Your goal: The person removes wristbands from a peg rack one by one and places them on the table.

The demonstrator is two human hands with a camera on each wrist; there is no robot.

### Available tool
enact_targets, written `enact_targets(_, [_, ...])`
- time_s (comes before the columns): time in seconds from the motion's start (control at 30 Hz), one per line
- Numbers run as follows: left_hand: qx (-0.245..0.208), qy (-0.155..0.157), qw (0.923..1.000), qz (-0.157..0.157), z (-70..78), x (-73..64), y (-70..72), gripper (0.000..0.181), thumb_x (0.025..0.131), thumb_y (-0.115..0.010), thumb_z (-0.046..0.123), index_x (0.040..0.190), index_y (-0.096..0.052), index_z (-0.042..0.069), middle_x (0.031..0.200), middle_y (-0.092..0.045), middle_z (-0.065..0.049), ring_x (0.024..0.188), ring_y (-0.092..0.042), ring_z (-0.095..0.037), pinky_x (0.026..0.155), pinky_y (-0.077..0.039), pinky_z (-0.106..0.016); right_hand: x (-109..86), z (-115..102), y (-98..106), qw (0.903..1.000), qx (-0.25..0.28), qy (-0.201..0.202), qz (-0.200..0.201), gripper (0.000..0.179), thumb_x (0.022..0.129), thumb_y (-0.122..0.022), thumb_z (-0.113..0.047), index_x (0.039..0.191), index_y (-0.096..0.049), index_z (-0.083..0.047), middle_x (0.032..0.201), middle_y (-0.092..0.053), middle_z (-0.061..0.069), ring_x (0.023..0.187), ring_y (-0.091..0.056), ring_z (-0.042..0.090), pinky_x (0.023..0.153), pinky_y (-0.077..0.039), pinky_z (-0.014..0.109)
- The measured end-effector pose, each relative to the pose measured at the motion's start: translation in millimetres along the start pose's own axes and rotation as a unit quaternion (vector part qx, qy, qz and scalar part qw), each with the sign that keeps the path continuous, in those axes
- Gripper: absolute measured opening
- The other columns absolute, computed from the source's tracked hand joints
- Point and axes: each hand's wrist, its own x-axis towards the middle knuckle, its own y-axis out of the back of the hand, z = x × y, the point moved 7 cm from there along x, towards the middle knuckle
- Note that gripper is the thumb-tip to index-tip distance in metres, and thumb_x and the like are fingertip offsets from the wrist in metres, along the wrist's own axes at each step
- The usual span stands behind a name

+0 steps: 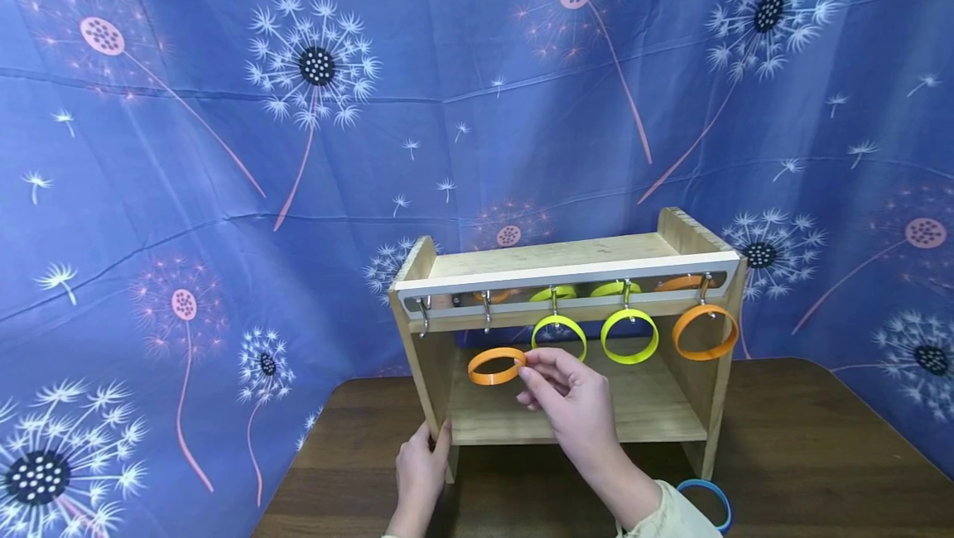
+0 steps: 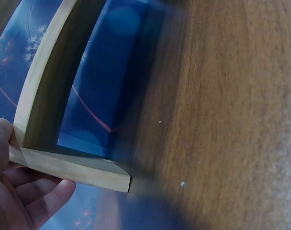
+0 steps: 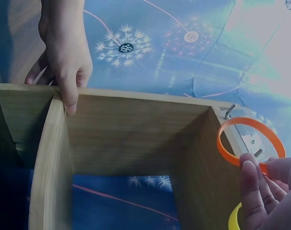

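Between thumb and fingers my right hand (image 1: 570, 397) pinches an orange ring (image 1: 497, 366), a thin band held out in front of the wooden shelf (image 1: 581, 405). In the right wrist view the same orange ring (image 3: 251, 143) is near a hook (image 3: 230, 111) at the rack's end. My left hand (image 1: 421, 472) grips the lower front edge of the shelf's left side panel, thumb inside and fingers outside, as the left wrist view also shows. Two yellow-green rings (image 1: 629, 337) and another orange ring (image 1: 705, 333) hang from the rack's hooks. The two leftmost hooks (image 1: 488, 312) carry no ring.
A blue ring (image 1: 706, 502) lies on the brown table (image 1: 827, 439) near my right sleeve. The hooks sit on a mirror-like strip (image 1: 462, 300) below the shelf's top board. Behind stands a blue cloth (image 1: 462, 149) with a dandelion print.
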Motion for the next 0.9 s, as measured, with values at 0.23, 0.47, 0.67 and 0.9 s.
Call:
enact_targets(0.23, [-0.011,0.010,0.9998,-0.010,0.5,-0.5,-1.3,0.024,0.092,-0.067,0.034,0.073,-0.059,0.020,0.053,-0.046,0.009,0.047,-0.043,-0.013,0.046,-0.034,-0.032,-5.2,-3.6,8.4,0.9999,-0.006,-0.009,0.003,0.013,0.086,-0.072,-0.003,0.098,-0.068,0.001,0.093,-0.073,0.012,0.061,-0.069,0.025,0.058,-0.056,0.034])
enact_targets(0.47, [-0.003,0.016,0.9997,-0.017,0.3,-0.9,-1.3,0.028,0.093,-0.064,0.036,0.071,-0.056,0.020,0.053,-0.047,0.009,0.048,-0.044,-0.012,0.046,-0.035,-0.031,-10.9,-7.9,16.7,0.9998,-0.010,-0.016,0.010,0.013,0.086,-0.073,-0.004,0.098,-0.069,-0.001,0.093,-0.073,0.012,0.062,-0.069,0.023,0.059,-0.056,0.034])
enact_targets(0.67, [-0.001,0.019,0.9996,-0.021,-1.5,-0.7,-2.5,0.031,0.093,-0.065,0.035,0.068,-0.052,0.021,0.055,-0.050,0.009,0.050,-0.046,-0.014,0.048,-0.036,-0.033,-15.9,-8.8,24.7,0.9994,-0.023,-0.020,0.017,0.013,0.086,-0.072,-0.005,0.097,-0.068,0.001,0.092,-0.073,0.011,0.062,-0.069,0.024,0.058,-0.056,0.033])
enact_targets(0.9, [-0.007,0.028,0.9993,-0.025,-2.4,0.1,-3.0,0.027,0.092,-0.066,0.034,0.071,-0.056,0.021,0.053,-0.049,0.008,0.049,-0.046,-0.015,0.047,-0.036,-0.033,-20.1,-11.6,33.1,0.9992,-0.033,-0.014,0.020,0.014,0.087,-0.072,-0.005,0.098,-0.068,0.002,0.092,-0.073,0.012,0.063,-0.069,0.024,0.059,-0.056,0.033])
